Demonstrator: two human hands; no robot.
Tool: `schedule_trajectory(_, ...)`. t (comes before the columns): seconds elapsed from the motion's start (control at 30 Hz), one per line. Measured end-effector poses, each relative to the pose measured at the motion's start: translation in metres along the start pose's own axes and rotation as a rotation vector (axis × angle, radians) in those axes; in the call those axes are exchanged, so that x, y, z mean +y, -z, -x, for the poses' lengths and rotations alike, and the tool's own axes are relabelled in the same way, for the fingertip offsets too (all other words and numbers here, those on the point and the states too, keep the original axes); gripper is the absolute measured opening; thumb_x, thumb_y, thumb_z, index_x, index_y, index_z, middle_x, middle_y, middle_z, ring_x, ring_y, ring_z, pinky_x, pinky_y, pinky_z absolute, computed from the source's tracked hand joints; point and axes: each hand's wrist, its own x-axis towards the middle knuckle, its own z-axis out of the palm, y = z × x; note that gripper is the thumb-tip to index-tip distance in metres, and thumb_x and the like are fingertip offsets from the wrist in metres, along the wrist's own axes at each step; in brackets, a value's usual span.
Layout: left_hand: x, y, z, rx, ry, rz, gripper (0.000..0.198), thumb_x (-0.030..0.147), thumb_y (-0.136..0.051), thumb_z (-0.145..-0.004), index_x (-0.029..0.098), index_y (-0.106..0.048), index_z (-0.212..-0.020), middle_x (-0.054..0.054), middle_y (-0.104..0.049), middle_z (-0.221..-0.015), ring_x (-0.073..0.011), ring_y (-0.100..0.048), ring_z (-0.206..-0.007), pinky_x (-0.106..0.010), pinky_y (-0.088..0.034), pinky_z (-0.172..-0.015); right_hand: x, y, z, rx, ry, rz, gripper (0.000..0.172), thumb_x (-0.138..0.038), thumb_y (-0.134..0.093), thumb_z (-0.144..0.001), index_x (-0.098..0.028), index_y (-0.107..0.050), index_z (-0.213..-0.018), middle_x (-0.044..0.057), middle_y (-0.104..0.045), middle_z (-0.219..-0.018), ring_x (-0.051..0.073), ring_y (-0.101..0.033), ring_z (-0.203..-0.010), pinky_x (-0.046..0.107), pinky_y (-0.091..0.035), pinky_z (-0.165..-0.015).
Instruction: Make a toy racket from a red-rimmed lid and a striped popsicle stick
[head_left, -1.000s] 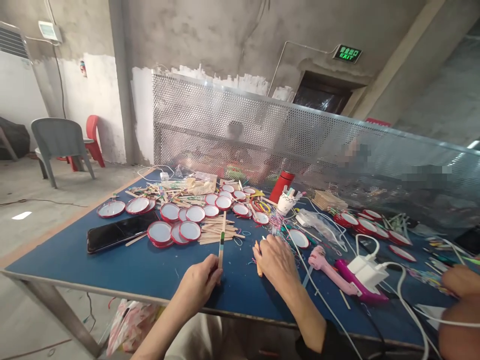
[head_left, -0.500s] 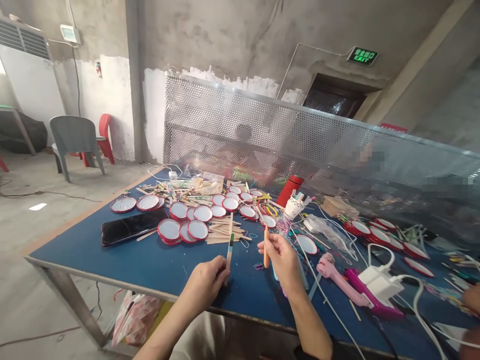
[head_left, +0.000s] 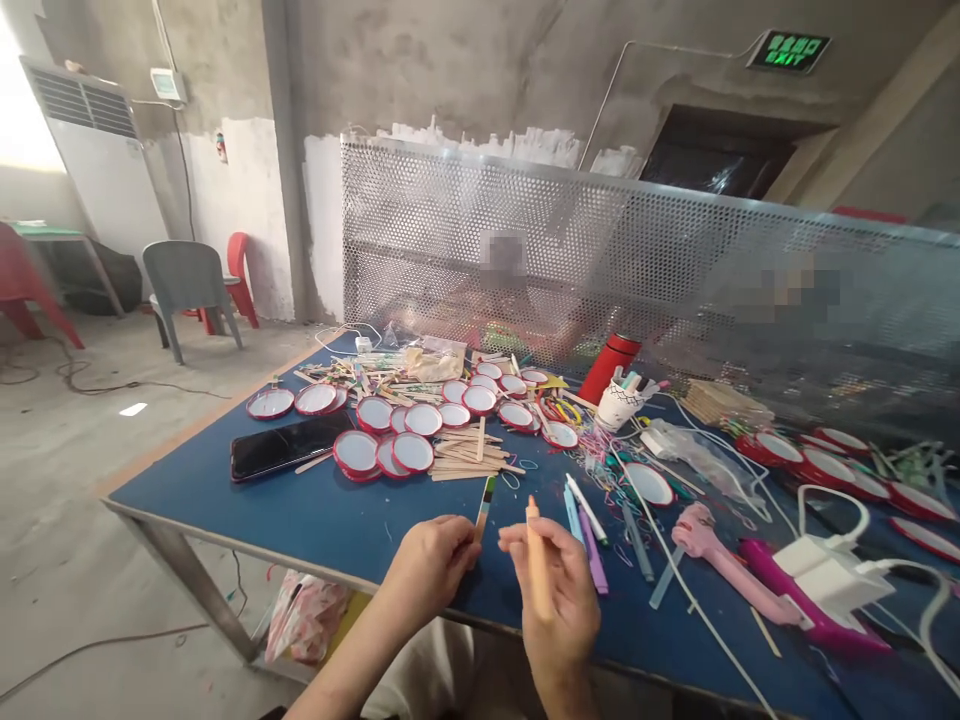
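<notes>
My left hand [head_left: 431,568] pinches a wooden craft stick [head_left: 487,503] whose upper end is coloured green, dark and light blue. Close by on the right, my right hand [head_left: 564,610] holds an orange marker [head_left: 538,572], its tip pointing up and away from me. Beside that hand lie a purple marker [head_left: 593,555], a light blue marker [head_left: 574,515] and a white marker [head_left: 588,508]. Beyond both hands is a pile of plain craft sticks [head_left: 465,455], with looped rubber bands [head_left: 529,464] at its right edge.
Several red-rimmed white discs [head_left: 356,452] cover the blue table [head_left: 315,520] near a phone [head_left: 289,446]. A red bottle [head_left: 609,367] and a pen cup [head_left: 619,405] stand farther back. On the right are a pink glue gun [head_left: 739,570], chargers and cables. A perforated metal screen [head_left: 450,240] closes the far side.
The orange marker has turned in my right hand, from upright to pointing away from me. My left hand keeps the stick. The view has swung slightly, uncovering the markers beside my right hand.
</notes>
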Motion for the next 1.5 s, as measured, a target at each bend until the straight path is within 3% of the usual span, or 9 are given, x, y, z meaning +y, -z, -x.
schedule_trajectory(0.2, -0.005, -0.004, 0.000, 0.049, -0.048, -0.053, 0.028, 0.021, -0.046, -0.094, 0.024, -0.041, -0.067, 0.000, -0.059, -0.067, -0.0166, -0.054, -0.064, -0.027, -0.036, -0.061, -0.013, -0.001, 0.005, -0.140, 0.217, 0.088, 0.018, -0.028, -0.050, -0.106, -0.024, -0.068, -0.103, -0.002, -0.064, -0.076, 0.013, -0.061, -0.062, 0.026, -0.052, -0.058)
schedule_trajectory(0.33, -0.005, -0.004, 0.001, 0.067, -0.057, -0.050, 0.029, 0.022, -0.045, -0.095, 0.023, -0.040, -0.067, 0.001, -0.057, -0.066, -0.0154, -0.053, -0.062, -0.027, -0.035, -0.060, -0.012, -0.006, 0.007, -0.122, 0.199, 0.078, 0.023, -0.017, -0.045, -0.106, -0.024, -0.067, -0.100, -0.004, -0.062, -0.071, 0.012, -0.060, -0.059, 0.024, -0.052, -0.060)
schedule_trajectory(0.6, -0.002, -0.003, 0.001, 0.049, -0.032, -0.032, 0.025, 0.024, -0.044, -0.093, 0.024, -0.041, -0.068, 0.000, -0.058, -0.068, -0.0170, -0.055, -0.065, -0.027, -0.036, -0.062, -0.011, -0.007, 0.007, -0.201, 0.245, 0.102, 0.022, -0.011, -0.048, -0.103, -0.023, -0.066, -0.106, 0.002, -0.073, -0.087, 0.015, -0.072, -0.076, 0.024, -0.056, -0.063)
schedule_trajectory(0.9, -0.001, -0.001, 0.001, 0.042, -0.019, -0.032, 0.029, 0.023, -0.046, -0.095, 0.024, -0.040, -0.066, 0.001, -0.059, -0.066, -0.0162, -0.055, -0.064, -0.027, -0.037, -0.061, -0.008, -0.010, 0.008, -0.084, 0.180, 0.106, 0.022, -0.013, -0.048, -0.104, -0.022, -0.067, -0.099, -0.003, -0.063, -0.070, 0.012, -0.063, -0.058, 0.024, -0.055, -0.059)
schedule_trajectory(1.07, -0.001, -0.002, 0.001, 0.048, -0.027, -0.026, 0.025, 0.022, -0.046, -0.093, 0.023, -0.044, -0.068, 0.000, -0.060, -0.068, -0.0158, -0.056, -0.065, -0.026, -0.037, -0.061, -0.008, -0.009, 0.008, -0.175, 0.252, 0.100, 0.022, -0.012, -0.049, -0.103, -0.023, -0.068, -0.106, 0.001, -0.073, -0.085, 0.014, -0.071, -0.070, 0.024, -0.056, -0.062)
schedule_trajectory(1.3, 0.003, 0.000, 0.001, 0.052, -0.013, -0.039, 0.028, 0.025, -0.044, -0.093, 0.025, -0.040, -0.065, 0.000, -0.059, -0.065, -0.0179, -0.056, -0.063, -0.028, -0.039, -0.060, -0.008, -0.010, 0.007, -0.071, 0.198, 0.131, 0.022, -0.013, -0.049, -0.103, -0.022, -0.069, -0.099, -0.002, -0.067, -0.072, 0.012, -0.066, -0.059, 0.023, -0.055, -0.058)
schedule_trajectory(1.5, 0.004, 0.001, 0.001, 0.045, -0.006, -0.026, 0.027, 0.025, -0.044, -0.093, 0.025, -0.041, -0.066, 0.000, -0.060, -0.066, -0.0174, -0.057, -0.064, -0.028, -0.038, -0.061, -0.008, -0.012, 0.006, -0.149, 0.258, 0.129, 0.019, -0.012, -0.051, -0.102, -0.021, -0.068, -0.102, 0.002, -0.073, -0.082, 0.014, -0.071, -0.069, 0.024, -0.058, -0.061)
